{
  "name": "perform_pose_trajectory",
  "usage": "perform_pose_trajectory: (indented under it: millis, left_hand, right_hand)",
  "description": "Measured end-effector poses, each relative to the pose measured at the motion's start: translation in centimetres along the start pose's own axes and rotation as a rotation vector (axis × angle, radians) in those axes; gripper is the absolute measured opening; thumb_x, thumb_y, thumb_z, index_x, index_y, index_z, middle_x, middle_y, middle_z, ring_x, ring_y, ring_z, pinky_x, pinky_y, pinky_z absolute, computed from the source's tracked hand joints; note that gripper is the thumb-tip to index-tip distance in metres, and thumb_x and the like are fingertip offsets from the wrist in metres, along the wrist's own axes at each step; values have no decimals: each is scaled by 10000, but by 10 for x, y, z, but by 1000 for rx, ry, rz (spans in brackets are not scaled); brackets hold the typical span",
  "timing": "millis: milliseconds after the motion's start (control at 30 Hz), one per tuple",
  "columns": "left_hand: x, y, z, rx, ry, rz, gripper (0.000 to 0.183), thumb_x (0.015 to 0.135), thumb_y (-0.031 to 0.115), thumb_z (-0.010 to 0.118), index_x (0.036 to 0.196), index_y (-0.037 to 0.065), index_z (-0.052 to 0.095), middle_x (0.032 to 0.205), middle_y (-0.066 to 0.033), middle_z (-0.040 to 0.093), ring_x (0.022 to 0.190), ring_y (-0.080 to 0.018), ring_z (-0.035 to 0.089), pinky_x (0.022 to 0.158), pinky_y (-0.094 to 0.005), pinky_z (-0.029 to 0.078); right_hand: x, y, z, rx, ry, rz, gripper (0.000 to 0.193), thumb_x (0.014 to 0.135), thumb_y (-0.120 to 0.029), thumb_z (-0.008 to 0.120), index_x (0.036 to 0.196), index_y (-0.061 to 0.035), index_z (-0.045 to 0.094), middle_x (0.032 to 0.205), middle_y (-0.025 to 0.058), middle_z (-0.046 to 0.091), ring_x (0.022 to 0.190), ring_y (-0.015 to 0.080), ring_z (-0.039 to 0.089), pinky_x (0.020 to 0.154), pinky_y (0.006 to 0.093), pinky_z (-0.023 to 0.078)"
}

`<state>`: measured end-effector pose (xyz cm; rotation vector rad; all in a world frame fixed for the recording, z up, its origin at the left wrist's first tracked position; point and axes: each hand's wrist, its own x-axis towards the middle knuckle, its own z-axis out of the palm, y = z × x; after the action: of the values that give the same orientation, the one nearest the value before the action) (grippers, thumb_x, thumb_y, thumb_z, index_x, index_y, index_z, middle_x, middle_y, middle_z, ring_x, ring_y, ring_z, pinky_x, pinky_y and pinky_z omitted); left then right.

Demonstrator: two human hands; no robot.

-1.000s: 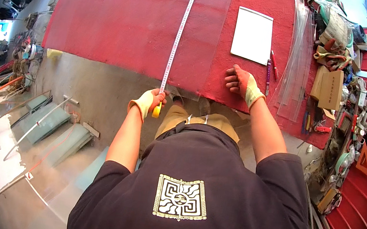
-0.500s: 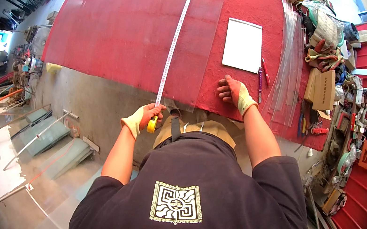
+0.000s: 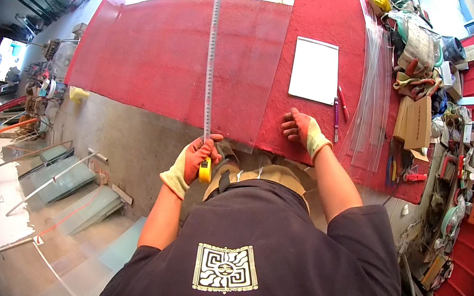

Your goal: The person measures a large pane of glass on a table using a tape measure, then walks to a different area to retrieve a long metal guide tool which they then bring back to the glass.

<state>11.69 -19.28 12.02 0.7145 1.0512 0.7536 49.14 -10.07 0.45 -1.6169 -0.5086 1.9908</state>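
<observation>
Now, closest to you: your black T-shirt with its square sun print, and tan trousers just past its hem.
Left hand: gloved in pale yellow and red, your left hand is wrapped around the yellow tape measure, right by the table's near edge.
Tape blade: out goes the silvery blade, away from you over the clear sheet and past the top of view.
Right hand: gloved to match, your right hand is half open over the table, fingers loosely bent, nothing visible in it; whether it touches the surface, you cannot tell.
Red table: on the bare red table, beyond that hand, sit a purple pen, a red pen and a white pad.
Right side: clear strips fan out lengthwise, with cardboard boxes beside them.
Left floor: greenish glass panes lie stacked at a slant.
Far left: a bright doorway glows.
</observation>
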Motion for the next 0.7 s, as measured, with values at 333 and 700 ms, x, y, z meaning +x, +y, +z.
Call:
perform_pose_trajectory:
  millis: [333, 700]
  left_hand:
    - [-29, 13, 12, -30, 129, 142, 507, 1149, 428, 514, 1421, 3, 568, 751, 14, 596, 626, -115, 568, 854, -364, 573]
    - [-47, 29, -17, 24, 244, 150, 517, 1130, 464, 546, 1393, 20, 586, 704, 24, 561, 613, -109, 552, 821, -355, 563]
  right_hand:
    - [-4, 4, 2, 73, 2, -32, 449, 1124, -492, 481, 1239, -94, 652, 910, 52, 714, 680, 177, 662, 602, 323, 546]
    - [10, 10, -1, 32, 33, -32, 543, 1111, -537, 464, 1283, -57, 652, 993, 118, 747, 756, 245, 701, 690, 398, 581]
